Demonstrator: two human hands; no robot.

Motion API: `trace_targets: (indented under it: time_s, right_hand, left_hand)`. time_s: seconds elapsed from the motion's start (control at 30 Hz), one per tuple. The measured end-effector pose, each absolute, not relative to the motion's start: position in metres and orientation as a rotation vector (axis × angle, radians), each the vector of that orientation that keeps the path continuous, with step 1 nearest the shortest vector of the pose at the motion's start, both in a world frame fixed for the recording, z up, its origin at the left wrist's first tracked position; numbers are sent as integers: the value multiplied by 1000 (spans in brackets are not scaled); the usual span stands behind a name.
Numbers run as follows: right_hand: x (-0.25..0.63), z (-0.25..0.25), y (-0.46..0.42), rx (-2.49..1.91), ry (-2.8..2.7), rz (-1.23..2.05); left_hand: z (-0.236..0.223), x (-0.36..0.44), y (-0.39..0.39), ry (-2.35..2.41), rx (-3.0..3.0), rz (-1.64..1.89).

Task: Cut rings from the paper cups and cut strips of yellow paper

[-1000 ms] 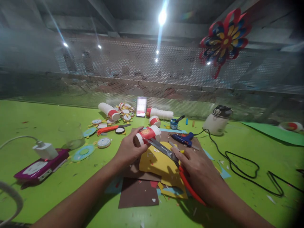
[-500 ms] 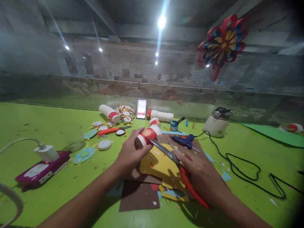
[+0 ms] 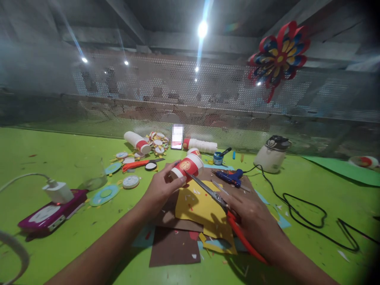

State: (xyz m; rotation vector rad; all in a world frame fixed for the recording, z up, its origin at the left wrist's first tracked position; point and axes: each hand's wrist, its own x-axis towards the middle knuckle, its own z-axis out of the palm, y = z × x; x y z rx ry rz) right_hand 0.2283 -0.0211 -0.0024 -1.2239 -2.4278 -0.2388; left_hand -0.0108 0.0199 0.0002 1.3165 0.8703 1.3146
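My left hand (image 3: 162,185) is wrapped round a red and white paper cup (image 3: 190,165) with a gold emblem, tilted on its side above the mat. In my right hand (image 3: 252,215) are scissors (image 3: 210,192) with red handles. Their blades look nearly closed, and the tips reach the cup's side by my left fingers; whether they pierce the paper I cannot tell. Below lie a yellow foam sheet (image 3: 192,206) with small scraps on it and brown sheets (image 3: 175,247). Behind the cup, another paper cup (image 3: 194,152) lies partly hidden.
A blue glue gun (image 3: 230,177) with a black cord (image 3: 297,206) lies right of the cup. Stacked cups (image 3: 202,145), a phone (image 3: 177,136) and a blue jar (image 3: 218,158) stand behind. At left are a purple power strip (image 3: 53,213) and a clear glass (image 3: 92,174).
The cup has turned slightly in my left hand and shifted a little right, its emblem facing me more. The scissors stay against it, with my right hand slightly lower and farther right.
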Motion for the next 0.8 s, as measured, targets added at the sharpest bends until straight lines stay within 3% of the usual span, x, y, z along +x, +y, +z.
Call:
trace_targets:
  time_s: [0.53, 0.8]
  right_hand:
    - [228, 3, -25, -1213, -2408, -25]
    - [224, 7, -27, -1179, -2416, 127]
  left_hand:
    - [-2, -9, 19, 959, 1378, 1294]
    - [-7, -13, 23, 770, 1254, 1310]
